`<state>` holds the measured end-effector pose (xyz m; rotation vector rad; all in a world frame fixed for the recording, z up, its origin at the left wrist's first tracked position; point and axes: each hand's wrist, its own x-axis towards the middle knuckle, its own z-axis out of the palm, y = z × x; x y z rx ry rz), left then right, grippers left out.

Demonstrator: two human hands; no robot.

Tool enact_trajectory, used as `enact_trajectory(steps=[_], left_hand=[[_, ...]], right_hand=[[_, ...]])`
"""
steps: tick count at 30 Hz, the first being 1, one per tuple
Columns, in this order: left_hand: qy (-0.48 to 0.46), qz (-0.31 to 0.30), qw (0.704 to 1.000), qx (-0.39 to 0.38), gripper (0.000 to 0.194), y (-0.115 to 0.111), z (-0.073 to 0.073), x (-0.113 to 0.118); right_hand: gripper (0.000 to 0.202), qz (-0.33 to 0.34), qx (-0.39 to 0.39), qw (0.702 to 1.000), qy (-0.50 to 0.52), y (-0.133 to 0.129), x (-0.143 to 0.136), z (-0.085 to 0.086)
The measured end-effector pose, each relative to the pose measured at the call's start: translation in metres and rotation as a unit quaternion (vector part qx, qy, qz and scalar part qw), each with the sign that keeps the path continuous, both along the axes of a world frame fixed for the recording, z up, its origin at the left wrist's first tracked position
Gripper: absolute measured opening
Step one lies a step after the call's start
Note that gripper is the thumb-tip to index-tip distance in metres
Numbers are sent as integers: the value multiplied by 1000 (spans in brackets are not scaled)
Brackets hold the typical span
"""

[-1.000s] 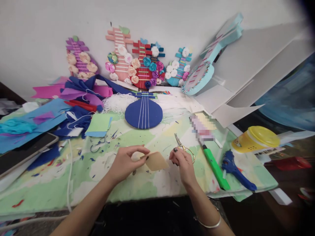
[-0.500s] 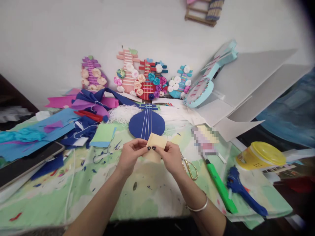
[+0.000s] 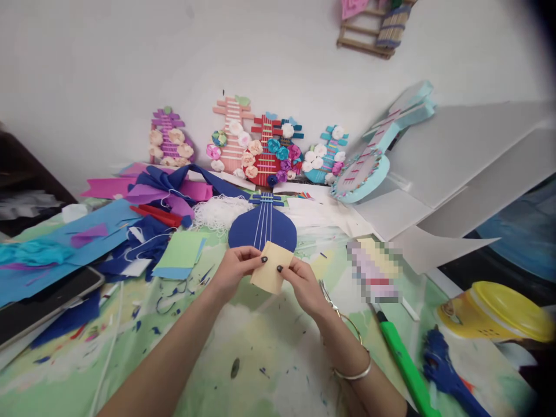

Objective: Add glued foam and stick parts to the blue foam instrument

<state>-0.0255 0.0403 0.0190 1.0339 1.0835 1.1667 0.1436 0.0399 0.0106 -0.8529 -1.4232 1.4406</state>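
Observation:
A small pale yellow piece of paper (image 3: 271,271) is pinched between my two hands above the table. My left hand (image 3: 237,267) grips its left edge, thumb on the front face. My right hand (image 3: 306,285) has the right edge between thumb and fingers. Just behind the paper lies a dark blue lute-shaped craft (image 3: 282,227) with white strings; the paper and my left fingers cover its lower edge. Partly under my right wrist are gold-handled scissors (image 3: 357,330).
Left are green paper squares (image 3: 182,250), blue scraps and a phone (image 3: 47,301). White string (image 3: 221,212) is heaped behind. Right are a green-handled tool (image 3: 403,359), a blue glue gun (image 3: 445,368) and a yellow tub (image 3: 490,310). Decorated lute crafts (image 3: 266,152) lean on the wall.
The paper, earlier folded over with a part hanging below my thumbs, now shows as one flatter square face. My thumbs have moved apart. The whole view has shifted slightly.

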Motion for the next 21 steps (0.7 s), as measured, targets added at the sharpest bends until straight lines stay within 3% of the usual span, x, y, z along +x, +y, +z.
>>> enact_trajectory(steps=[4,9,11,17,21], left_hand=[[-14,12,999,-28,22,-5,-13,-1],[-2,14,1000,-14,21,-12,-15,7],[8,23,1000,-10,21,-14,-15,10],[2,43,999,-20,19,-14,-20,10],[1,63,998,-11,19,-12,-22,9]], right_hand=[[33,53,-37,996,62,-2,-1,-1],[29,-68,-82,994,-2,-5,-6,-18],[28,-80,-76,993,-29,-6,-8,-24],[25,-57,-66,996,-38,-8,-6,-30],[24,-15,-58,998,13,-6,-6,-31]])
